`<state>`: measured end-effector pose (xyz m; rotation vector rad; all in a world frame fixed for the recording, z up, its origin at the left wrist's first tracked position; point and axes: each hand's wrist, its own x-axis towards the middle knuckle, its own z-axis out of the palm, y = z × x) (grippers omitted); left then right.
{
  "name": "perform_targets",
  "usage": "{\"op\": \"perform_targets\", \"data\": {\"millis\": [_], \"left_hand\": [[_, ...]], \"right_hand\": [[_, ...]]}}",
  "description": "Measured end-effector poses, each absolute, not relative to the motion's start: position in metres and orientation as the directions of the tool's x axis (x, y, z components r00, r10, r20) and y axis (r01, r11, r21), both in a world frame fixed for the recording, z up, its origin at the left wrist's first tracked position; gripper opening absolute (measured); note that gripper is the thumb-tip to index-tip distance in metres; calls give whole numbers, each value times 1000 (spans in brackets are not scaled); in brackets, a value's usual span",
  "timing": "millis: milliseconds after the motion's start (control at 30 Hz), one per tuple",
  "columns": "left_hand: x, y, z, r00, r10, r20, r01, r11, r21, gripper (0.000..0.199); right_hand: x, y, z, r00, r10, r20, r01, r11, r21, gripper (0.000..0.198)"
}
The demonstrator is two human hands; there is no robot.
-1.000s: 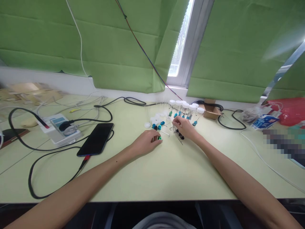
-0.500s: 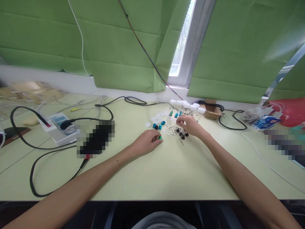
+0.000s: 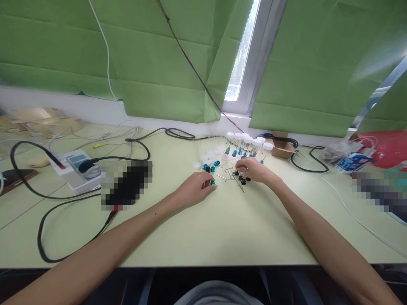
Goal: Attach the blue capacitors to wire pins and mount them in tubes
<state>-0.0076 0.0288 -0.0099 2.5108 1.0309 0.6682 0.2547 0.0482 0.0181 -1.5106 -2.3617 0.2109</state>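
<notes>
Left hand: the left hand [image 3: 194, 187] rests on the table [image 3: 203, 237], thumb and fingers curled nearly closed about a small green metallic part.
Green part: one green metallic part [image 3: 213, 183], at the left fingertips, partly covered by them.
Right hand: the right hand [image 3: 253, 169], palm down, thumb and forefinger drawn close together; whether anything is pinched between them cannot be told.
Black parts: several small black parts [image 3: 243, 182], loose in a cluster beneath and just nearer the wearer than the right fingertips.
L-shaped keys: several thin metal keys [image 3: 221, 176], scattered between the two hands, some beside the black parts.
Blue parts: a few blue metallic parts [image 3: 217, 163], grouped just beyond the left fingertips, with one dark piece [image 3: 208, 169] among them.
Loose cap: one white cap [image 3: 196, 165], beyond the left hand, left of the blue parts.
Lidded vials: a group of clear vials with white lids [image 3: 268, 146], upright just beyond the right hand; blue and green pieces show within.
Carton: one open cardboard box [image 3: 282, 148], beyond and to the right of the right hand.
Power strip: one white power strip [image 3: 85, 173], well left of the left hand, with a black plug [image 3: 86, 165] inserted.
Packet: one blue-and-white packet [image 3: 353, 162], well right of the right hand.
</notes>
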Motion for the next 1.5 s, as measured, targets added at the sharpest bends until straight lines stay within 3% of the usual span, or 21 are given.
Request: {"op": "perform_targets", "data": {"millis": [167, 333, 500, 800, 1167, 1500], "left_hand": [[-7, 29, -10, 625, 725, 288, 565, -675, 475, 22], [-8, 29, -11, 628, 719, 296, 560, -682, 470, 22], [-8, 30, -11, 628, 718, 301, 561, -686, 464, 22], [-7, 31, -12, 625, 723, 296, 562, -679, 472, 22], [-8, 29, -10, 621, 727, 292, 565, -674, 475, 23], [-7, 29, -10, 626, 720, 300, 560, -682, 471, 24]], "right_hand": [[248, 48, 15, -412, 886, 210, 822, 462, -334, 23], [251, 49, 15, -319, 913, 255, 873, 387, -296, 21], [251, 52, 10, -213, 965, 151, 957, 237, -164, 11], [241, 56, 4, -134, 987, 91, 982, 145, -125, 10], [240, 58, 2, -121, 992, 48, 985, 126, -117, 15], [240, 56, 2, -92, 990, 108, 979, 110, -171, 14]]}}
